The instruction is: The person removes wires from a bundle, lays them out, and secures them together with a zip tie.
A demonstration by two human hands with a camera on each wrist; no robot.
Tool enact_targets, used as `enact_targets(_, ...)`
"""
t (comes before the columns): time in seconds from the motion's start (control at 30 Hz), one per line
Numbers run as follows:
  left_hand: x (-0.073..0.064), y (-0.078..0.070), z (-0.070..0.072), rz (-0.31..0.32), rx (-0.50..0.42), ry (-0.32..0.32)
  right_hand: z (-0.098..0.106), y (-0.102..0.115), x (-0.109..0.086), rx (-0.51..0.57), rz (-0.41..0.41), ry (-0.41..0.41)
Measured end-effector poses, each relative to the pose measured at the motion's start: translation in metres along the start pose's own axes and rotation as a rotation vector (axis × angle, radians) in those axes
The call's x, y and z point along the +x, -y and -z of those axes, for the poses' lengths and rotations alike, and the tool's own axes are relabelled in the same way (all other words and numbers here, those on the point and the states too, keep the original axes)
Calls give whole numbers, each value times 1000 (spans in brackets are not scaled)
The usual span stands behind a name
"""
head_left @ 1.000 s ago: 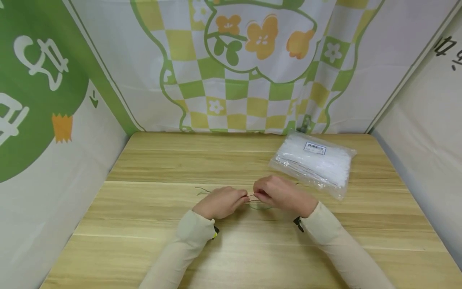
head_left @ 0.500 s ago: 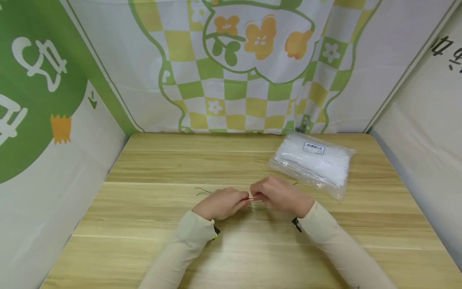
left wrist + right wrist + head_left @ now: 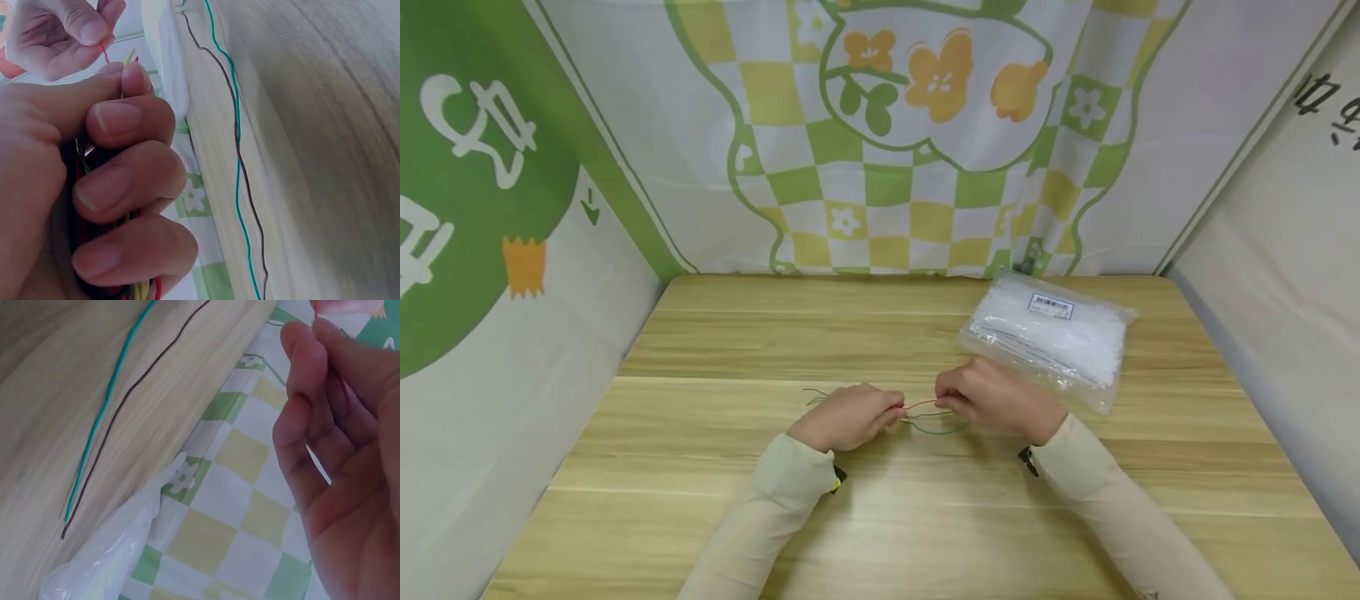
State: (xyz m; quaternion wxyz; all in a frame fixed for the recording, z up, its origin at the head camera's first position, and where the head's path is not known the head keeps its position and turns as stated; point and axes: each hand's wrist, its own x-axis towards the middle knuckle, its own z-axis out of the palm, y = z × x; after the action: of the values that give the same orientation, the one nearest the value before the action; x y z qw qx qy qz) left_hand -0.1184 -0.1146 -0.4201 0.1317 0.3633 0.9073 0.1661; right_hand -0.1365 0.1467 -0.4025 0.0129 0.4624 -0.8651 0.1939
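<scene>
My left hand (image 3: 852, 417) curls around a small bundle of thin wires, with red, yellow (image 3: 139, 290) and dark strands showing between its fingers in the left wrist view. Thumb and forefinger pinch near the tips of a yellow and a red strand. To the right, my right hand (image 3: 1000, 402) pinches a red wire (image 3: 921, 403) between thumb and forefinger; it spans the gap between the hands. A green wire (image 3: 238, 206) and a dark brown wire (image 3: 257, 219) run loosely along the table, crossing each other. Their far ends lie close together in the right wrist view.
A clear plastic bag (image 3: 1048, 337) packed with white strips, bearing a barcode label, lies at the back right, close behind my right hand. The wooden table (image 3: 700, 492) is bounded by a patterned curtain (image 3: 820, 192) at the back and cloth walls at both sides.
The hands first come closer together, then move apart, the left hand leftward and the right hand slightly right and back. The red wire now shows longer between them; the bag stays put.
</scene>
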Motion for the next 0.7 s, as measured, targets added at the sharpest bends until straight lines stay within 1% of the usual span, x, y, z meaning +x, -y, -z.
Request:
enact_targets(0.07, -1, 2, -1, -10, -22, -7, 1, -1, -1, 2, 14, -15)
enact_targets(0.17, -5, 6, 0, -25, -56, -21, 1, -4, -4, 3, 48, -62)
enact_targets(0.27, -9, 11, 2, -52, -84, -35, 2, -8, -6, -22, 78, -109)
enact_targets(0.37, -14, 15, 5, -73, -90, -43, 2, -13, -9, -54, 89, -131)
enact_targets(0.5, -24, 24, 7, -55, -67, -57, 6, -19, -16, -77, 48, -139)
enact_targets(0.6, -33, 33, 7, -24, -88, -63, 10, -24, -23, -86, 18, -149)
enact_targets(0.7, -40, 37, 8, -7, -138, -54, 11, -29, -28, -91, 27, -156)
